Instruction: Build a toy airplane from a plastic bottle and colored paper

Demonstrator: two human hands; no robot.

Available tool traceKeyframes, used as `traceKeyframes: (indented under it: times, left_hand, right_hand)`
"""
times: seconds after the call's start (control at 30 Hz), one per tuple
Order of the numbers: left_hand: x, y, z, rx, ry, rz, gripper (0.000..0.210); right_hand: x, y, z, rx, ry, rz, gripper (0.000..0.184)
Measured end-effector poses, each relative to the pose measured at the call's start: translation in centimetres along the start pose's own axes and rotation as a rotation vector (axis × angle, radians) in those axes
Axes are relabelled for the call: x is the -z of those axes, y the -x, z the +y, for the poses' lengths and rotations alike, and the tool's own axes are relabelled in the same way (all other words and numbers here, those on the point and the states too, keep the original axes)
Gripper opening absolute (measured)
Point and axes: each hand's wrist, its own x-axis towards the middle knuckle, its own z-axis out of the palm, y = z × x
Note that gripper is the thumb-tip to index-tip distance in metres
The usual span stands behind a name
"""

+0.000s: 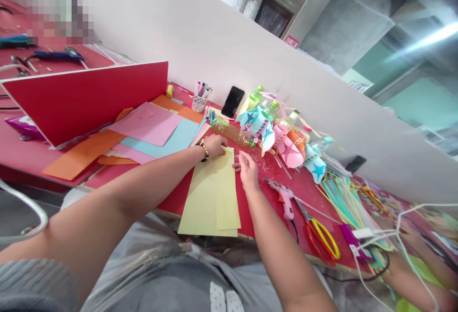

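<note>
A sheet of pale yellow paper [200, 202] lies lengthwise before me, reaching the table's front edge. Over its right side runs a narrower yellow strip [227, 192]; whether it is a fold or a separate piece I cannot tell. At the far end of the paper, my left hand [214, 146], with a beaded bracelet at the wrist, has its fingers curled down onto the yellow paper. My right hand [248, 169] is just beside the paper's right edge, fingers partly stretched and apart, with nothing visible in it.
Right of my right hand lie a pink glue gun [286, 200] and yellow-and-red-handled scissors [324, 238]. Decorated plastic bottles [286, 145], a phone [233, 101] and a pen cup [199, 102] stand behind. Coloured paper sheets [146, 123] and a red divider [93, 99] are left. A co-worker's arm [411, 274] is at right.
</note>
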Motion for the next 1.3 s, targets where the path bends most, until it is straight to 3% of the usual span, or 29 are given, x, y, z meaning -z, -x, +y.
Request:
traceKeyframes:
  times: [0.23,0.37,0.47,0.63,0.77,0.93,1.13,1.3]
  left_hand:
    - [0.9,0.1,1.1,-0.123,0.374,0.045,0.024]
    - [1.8,0.7,2.1,-0.174,0.611,0.037,0.043]
    - [2.5,1.1,2.5,-0.187,0.783,-0.056,0.053]
    - [2.7,1.3,2.9,-0.075,1.018,-0.231,0.063]
    - [2.1,1.9,3.8,0.113,0.982,-0.279,0.054]
    - [0.9,2.9,4.9,0.146,0.863,-0.412,0.052]
    - [-0.3,2.9,4.9,0.277,0.909,-0.47,0.05]
    - [-0.4,2.5,4.5,0.243,0.942,-0.376,0.043]
  right_hand:
    - [0.2,0.1,0.0,0.019,0.07,-0.002,0.057]
    - [0.6,0.1,0.2,0.015,0.086,-0.038,0.029]
    - [0.8,0.0,0.3,-0.008,0.039,0.001,0.019]
    - [1.0,-0.1,0.0,0.0,-0.103,0.087,0.031]
    - [1.5,-0.3,-0.2,0.047,-0.16,0.093,0.036]
    - [2.5,-0.9,0.1,0.154,-0.161,0.129,0.03]
    - [3.1,-1.0,-0.5,0.388,0.012,0.145,0.026]
    - [2.7,-0.8,-1.1,0.242,-0.157,0.154,0.042]
